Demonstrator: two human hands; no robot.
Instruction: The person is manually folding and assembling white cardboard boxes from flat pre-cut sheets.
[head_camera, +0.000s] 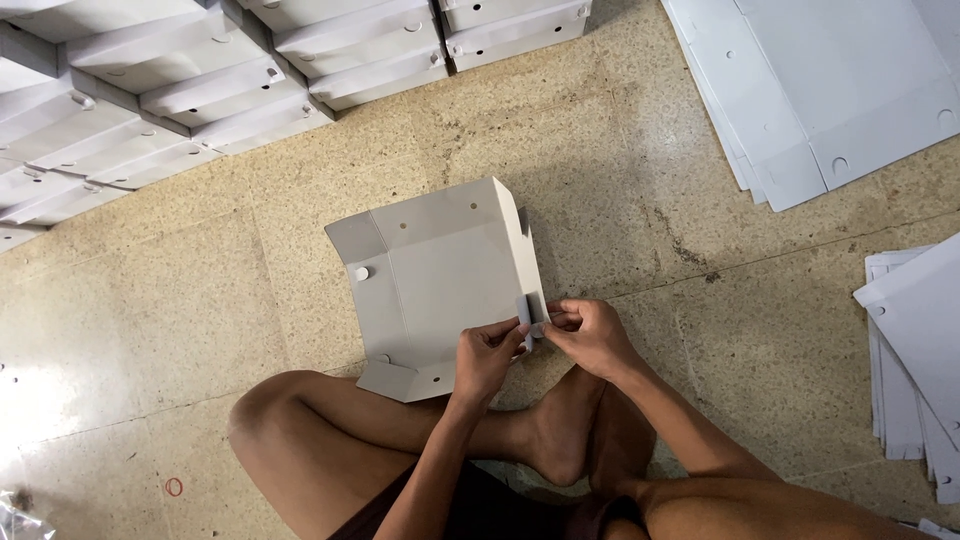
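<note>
**Both hands pinch a flap on a half-folded grey box**

At the bottom of the frame the person sits cross-legged on the speckled floor (150, 320), knees and one bare foot in view. Just above the foot, the left hand (487, 358) and the right hand (590, 335) meet at the lower right corner of a partly folded grey cardboard box (435, 275). Both hands are closed in a pinch on a small flap (530, 310) at that corner, fingertips touching it from either side. The box lies at the centre of the frame, directly beyond the hands, its side walls partly raised and its inside bare; small round holes show along its edges.

At the right edge lies a stack of flat grey sheets (915, 360), well apart from the hands. Further off, in the upper right, more flat box blanks (830, 90) are spread out. Along the upper left, rows of finished boxes (180, 90) are stacked closed, so their contents cannot be seen.
</note>
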